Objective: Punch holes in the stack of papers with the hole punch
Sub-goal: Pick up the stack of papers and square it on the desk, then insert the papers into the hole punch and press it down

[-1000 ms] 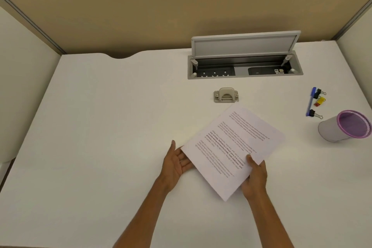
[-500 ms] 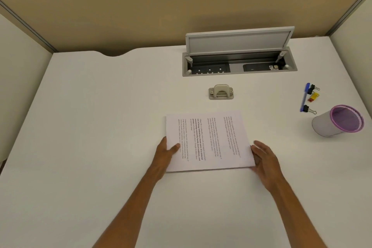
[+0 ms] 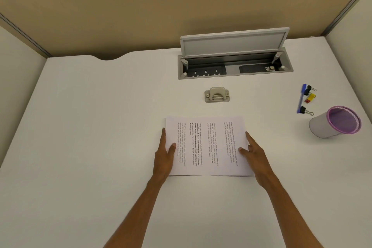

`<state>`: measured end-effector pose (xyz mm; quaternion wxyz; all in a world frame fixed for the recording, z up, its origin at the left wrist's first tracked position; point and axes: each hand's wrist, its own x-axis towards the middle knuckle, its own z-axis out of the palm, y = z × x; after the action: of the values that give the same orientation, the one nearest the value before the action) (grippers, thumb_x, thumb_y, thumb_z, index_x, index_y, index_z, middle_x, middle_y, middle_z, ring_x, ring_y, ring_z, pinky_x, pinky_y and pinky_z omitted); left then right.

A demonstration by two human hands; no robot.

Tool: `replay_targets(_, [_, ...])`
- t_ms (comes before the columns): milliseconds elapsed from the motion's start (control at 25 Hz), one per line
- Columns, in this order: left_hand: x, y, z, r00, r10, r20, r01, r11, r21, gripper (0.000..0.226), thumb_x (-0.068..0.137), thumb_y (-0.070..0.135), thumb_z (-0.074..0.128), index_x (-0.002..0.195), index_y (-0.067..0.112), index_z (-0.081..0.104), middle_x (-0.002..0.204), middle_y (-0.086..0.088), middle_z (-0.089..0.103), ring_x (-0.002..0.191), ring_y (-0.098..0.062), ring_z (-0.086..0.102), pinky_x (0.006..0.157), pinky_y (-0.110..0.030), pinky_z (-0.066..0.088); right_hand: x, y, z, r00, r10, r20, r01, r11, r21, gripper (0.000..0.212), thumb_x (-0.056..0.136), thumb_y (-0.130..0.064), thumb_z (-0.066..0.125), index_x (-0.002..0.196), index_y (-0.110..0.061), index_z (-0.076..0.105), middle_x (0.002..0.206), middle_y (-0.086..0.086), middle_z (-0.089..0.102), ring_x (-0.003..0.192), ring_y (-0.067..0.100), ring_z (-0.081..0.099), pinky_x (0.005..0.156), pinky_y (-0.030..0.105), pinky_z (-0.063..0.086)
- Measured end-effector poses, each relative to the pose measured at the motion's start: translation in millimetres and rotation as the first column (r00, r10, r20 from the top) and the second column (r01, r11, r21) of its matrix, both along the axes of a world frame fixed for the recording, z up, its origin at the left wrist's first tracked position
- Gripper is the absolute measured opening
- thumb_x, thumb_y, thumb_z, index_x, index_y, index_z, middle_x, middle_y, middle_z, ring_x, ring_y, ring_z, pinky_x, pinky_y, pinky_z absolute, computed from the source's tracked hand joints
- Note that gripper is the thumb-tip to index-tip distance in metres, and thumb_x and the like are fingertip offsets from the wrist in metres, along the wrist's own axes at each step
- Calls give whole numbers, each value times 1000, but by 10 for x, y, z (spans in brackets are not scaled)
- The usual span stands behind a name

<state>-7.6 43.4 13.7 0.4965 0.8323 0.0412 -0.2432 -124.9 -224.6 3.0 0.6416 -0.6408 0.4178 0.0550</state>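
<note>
The stack of papers [image 3: 209, 147] lies flat on the white desk [image 3: 100, 127], printed text running sideways, long edge toward me. My left hand [image 3: 166, 154] rests against its left edge with the thumb on top of the sheet. On the right edge my right hand [image 3: 254, 152] does the same, thumb on the paper, fingers spread alongside. Neither hand lifts the stack. The beige metal hole punch [image 3: 217, 94] stands a short way beyond the stack's far edge, untouched.
An open grey cable box [image 3: 234, 66] with its lid up sits behind the punch. At the right lie a blue pen [image 3: 301, 98], black binder clips [image 3: 306, 109] and a yellow clip [image 3: 310, 97]. A tipped purple-rimmed mesh cup [image 3: 335, 122] lies near the right partition.
The stack was turned from a diagonal to square with the desk and laid flat. My right hand went from gripping its corner to resting at its right edge; my left thumb now presses the left edge.
</note>
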Motion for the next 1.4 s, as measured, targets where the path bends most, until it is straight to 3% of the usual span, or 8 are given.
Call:
replay_targets(120, [48,67,-132,999,38,-3,-38,999,-23,61,106,24,49,160,32,22,154,10,44,131,-14,52,114,-34,41,16,-15,25,999,-36,12,36,999,9,59,101,-10,53,155,-26,34,140,1,59,128,23,57,106,36,45])
replay_targets(240, [57,66,-159,996,82,-46,-84,995,-50,59,105,23,52,158,34,29,153,5,49,134,-19,53,114,-45,44,67,-5,40,996,-92,-2,92,994,-57,49,98,-9,55,144,-24,48,131,1,65,113,24,65,92,35,50])
replay_targets(320, [41,57,-144,989,133,-63,-139,984,-109,57,103,17,55,156,29,36,148,6,54,129,-16,56,109,-37,49,95,-26,18,991,-130,-24,128,989,-78,32,94,-8,57,124,-20,62,124,2,69,103,23,68,89,39,54])
replay_targets(480, [42,67,-156,967,216,-134,-233,964,-130,36,99,16,62,134,23,56,126,2,67,102,-6,68,72,-13,56,53,-123,5,987,-161,-15,161,984,79,18,95,-7,59,109,-10,70,108,7,76,94,27,72,80,39,58])
replay_targets(840, [89,-123,-105,945,284,-159,-310,934,-175,14,103,23,56,103,23,70,102,9,74,92,-12,67,72,-15,52,9,-316,-141,973,-232,9,230,966,121,17,98,-14,60,105,-9,74,109,7,77,108,35,69,100,52,53])
replay_targets(1040, [269,-352,-95,943,327,-63,-333,922,-199,30,99,16,64,129,15,68,117,7,72,107,-13,67,96,-24,52,165,-494,-162,964,-266,18,264,960,93,16,96,-14,62,106,-13,75,111,6,76,108,32,69,102,51,51])
replay_targets(1200, [399,-513,-85,940,342,-5,-337,921,-194,38,98,14,64,136,16,64,126,8,68,111,-11,65,89,-10,52,310,-578,-85,960,-276,38,273,959,71,16,97,-11,59,101,-15,75,112,7,75,100,27,69,101,45,52])
replay_targets(1400, [477,-568,-175,947,321,1,-318,938,-140,37,98,17,64,135,13,64,127,6,67,112,-13,64,104,-27,48,395,-688,-88,960,-278,33,277,960,42,16,97,-11,60,104,-14,74,113,6,74,100,25,68,100,41,52])
